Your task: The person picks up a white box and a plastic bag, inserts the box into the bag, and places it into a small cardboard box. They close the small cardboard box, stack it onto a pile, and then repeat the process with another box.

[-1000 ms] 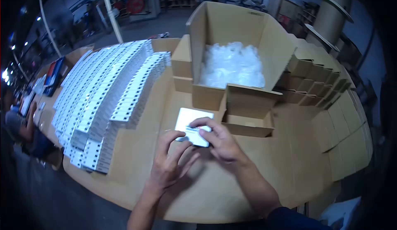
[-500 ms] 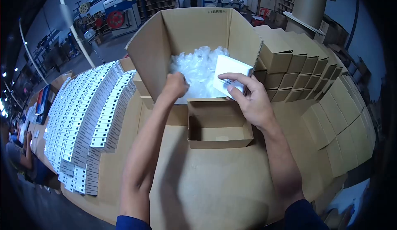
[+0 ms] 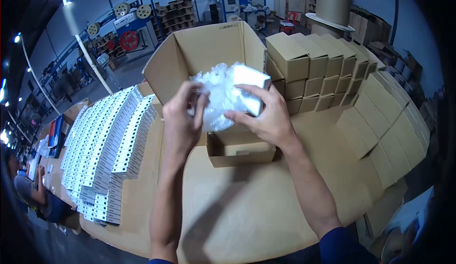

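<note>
My right hand (image 3: 268, 114) grips a glossy white box (image 3: 251, 77), its thumb at the lower left by a clear plastic bag (image 3: 216, 113). My left hand (image 3: 184, 109) is closed at the bag's left edge, its fingertips partly blurred. The bag hangs between both hands, in front of a large open carton (image 3: 166, 62); more clear plastic shows behind it. Below the hands, a small open brown box (image 3: 242, 158) stands on the table, its back part covered by the bag and my right hand.
White boxes with printed labels (image 3: 102, 143) are stacked in long rows on the left. Closed brown boxes (image 3: 297, 64) are piled at the back right, and more brown cartons (image 3: 384, 126) line the right side. A person (image 3: 33, 188) sits at the far left.
My left hand has come up with a plastic bag, beside the white box. My right hand still holds that box. The whole view has shifted slightly.
</note>
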Available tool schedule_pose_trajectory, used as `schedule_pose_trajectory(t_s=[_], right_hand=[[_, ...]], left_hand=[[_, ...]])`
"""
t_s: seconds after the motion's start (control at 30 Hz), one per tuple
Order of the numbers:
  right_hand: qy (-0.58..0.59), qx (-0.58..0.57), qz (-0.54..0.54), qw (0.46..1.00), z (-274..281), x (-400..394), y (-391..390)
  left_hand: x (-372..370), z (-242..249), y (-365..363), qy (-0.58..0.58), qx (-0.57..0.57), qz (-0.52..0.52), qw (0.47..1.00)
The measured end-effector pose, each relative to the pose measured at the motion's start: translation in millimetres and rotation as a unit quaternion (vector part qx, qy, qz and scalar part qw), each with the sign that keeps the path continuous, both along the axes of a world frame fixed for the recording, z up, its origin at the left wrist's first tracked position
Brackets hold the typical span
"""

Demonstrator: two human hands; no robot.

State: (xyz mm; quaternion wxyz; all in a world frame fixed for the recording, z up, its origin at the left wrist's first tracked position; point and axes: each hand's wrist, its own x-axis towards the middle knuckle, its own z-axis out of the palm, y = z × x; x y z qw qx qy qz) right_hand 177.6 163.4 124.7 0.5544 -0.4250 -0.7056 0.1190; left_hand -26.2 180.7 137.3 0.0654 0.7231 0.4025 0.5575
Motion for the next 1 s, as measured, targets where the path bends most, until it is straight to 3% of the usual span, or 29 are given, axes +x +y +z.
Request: schedule_pose_trajectory(t_s=[0.1, 0.17, 0.2, 0.27, 0.33, 0.37, 0.43, 0.5, 0.57, 0.67, 0.77, 0.8, 0.9, 1.0], right_hand=[[0.024, -0.097, 0.017, 0.995, -15.3, 15.8, -44.0], [0.083, -0.064, 0.037, 0.994, -42.5, 23.7, -79.4], [0.116, -0.108, 0.039, 0.987, -56.1, 29.3, -99.4], [0.187, -0.197, 0.04, 0.962, -84.5, 37.5, -141.8], [0.266, -0.2, 0.007, 0.943, -117.1, 31.5, -178.7], [0.305, -0.197, -0.01, 0.932, -134.4, 30.3, -193.1], [0.254, -0.214, -0.088, 0.939, -161.2, 32.8, -222.6], [0.213, -0.199, -0.157, 0.944, -166.8, 24.3, -243.8], [0.258, -0.186, -0.145, 0.937, -174.3, 18.6, -259.7], [0.269, -0.178, -0.127, 0.938, -183.8, 19.9, -276.7], [0.214, -0.214, -0.13, 0.944, -187.0, 29.0, -289.0], [0.176, -0.25, -0.132, 0.943, -186.1, 34.2, -292.9], [0.097, -0.254, -0.128, 0.954, -188.3, 49.8, -299.3], [0.074, -0.228, -0.06, 0.969, -182.0, 58.8, -300.7]], left_hand=[[15.4, -15.0, -52.8, 0.063, 0.042, -0.011, 0.997], [19.4, -37.6, -78.9, -0.014, -0.1, -0.057, 0.993], [21.2, -49.0, -89.4, -0.082, -0.155, -0.094, 0.98], [23.6, -78.5, -106.7, -0.135, -0.2, -0.103, 0.965], [29.1, -107.7, -130.5, -0.181, -0.233, -0.079, 0.952], [33.7, -115.3, -146.4, -0.135, -0.171, -0.032, 0.975], [43.0, -128.9, -184.7, -0.035, -0.049, 0.061, 0.996], [56.0, -133.3, -220.3, 0.011, -0.02, 0.028, 0.999], [70.3, -124.0, -241.7, 0.09, -0.049, 0.039, 0.994], [68.5, -143.8, -250.5, 0.174, -0.098, -0.023, 0.98], [66.5, -147.9, -256.4, 0.099, -0.167, -0.083, 0.977], [64.4, -151.0, -253.8, 0.069, -0.127, -0.113, 0.983], [63.5, -144.8, -261.3, -0.143, -0.356, -0.172, 0.907], [62.5, -149.6, -254.2, -0.187, -0.361, -0.207, 0.89]])
